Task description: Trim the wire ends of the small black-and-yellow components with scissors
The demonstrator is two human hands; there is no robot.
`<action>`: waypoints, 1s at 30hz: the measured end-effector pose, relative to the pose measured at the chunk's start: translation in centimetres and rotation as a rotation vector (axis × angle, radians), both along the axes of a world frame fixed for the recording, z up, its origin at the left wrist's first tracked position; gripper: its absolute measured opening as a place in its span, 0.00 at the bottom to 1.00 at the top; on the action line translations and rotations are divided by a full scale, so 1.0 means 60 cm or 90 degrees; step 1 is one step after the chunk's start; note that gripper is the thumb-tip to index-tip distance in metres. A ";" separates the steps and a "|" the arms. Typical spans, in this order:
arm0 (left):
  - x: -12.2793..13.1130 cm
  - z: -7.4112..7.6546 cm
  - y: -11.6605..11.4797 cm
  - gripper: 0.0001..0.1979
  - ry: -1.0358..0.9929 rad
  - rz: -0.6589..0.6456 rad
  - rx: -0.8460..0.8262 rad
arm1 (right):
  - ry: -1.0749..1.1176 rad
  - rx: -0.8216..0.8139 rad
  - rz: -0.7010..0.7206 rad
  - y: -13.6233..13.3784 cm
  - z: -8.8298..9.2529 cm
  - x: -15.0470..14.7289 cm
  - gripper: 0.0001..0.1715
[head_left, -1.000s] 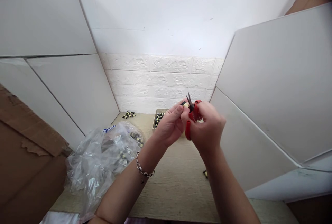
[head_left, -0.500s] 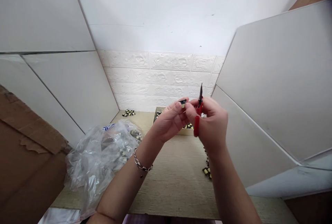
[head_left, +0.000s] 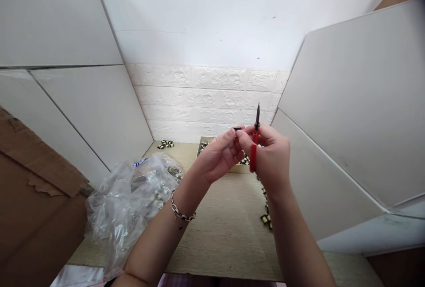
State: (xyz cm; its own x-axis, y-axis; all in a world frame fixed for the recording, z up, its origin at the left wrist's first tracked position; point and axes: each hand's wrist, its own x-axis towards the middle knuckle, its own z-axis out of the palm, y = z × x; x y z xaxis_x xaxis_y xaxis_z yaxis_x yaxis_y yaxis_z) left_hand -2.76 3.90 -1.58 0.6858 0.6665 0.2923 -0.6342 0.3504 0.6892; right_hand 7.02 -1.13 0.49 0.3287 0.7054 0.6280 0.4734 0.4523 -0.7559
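My left hand (head_left: 222,156) is closed in a pinch on a small black part with pins (head_left: 237,129), which looks like a little transformer. My right hand (head_left: 270,156) is wrapped round red-handled pliers (head_left: 253,156), their slim dark jaws pointing upward. Its thumb and forefinger tips also meet the small part from the right. Beneath both hands stands a shallow box (head_left: 237,169) with many black-and-yellow parts (head_left: 245,160) in it, partly hidden by the hands.
A clear plastic bag (head_left: 121,203) holding similar parts lies on the table (head_left: 229,234) at left. Loose parts (head_left: 165,144) lie at the back left, others (head_left: 266,221) beside my right forearm. Pale panels (head_left: 76,114) flank both sides; cardboard (head_left: 36,198) is at far left.
The small part has turned between my fingers, so its yellowish side no longer shows. The pliers have shifted slightly upward with my right hand, and my left fingers have curled more.
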 end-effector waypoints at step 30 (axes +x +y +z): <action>-0.005 0.002 -0.001 0.12 0.199 0.617 0.444 | 0.229 -0.075 0.336 0.038 -0.012 0.024 0.06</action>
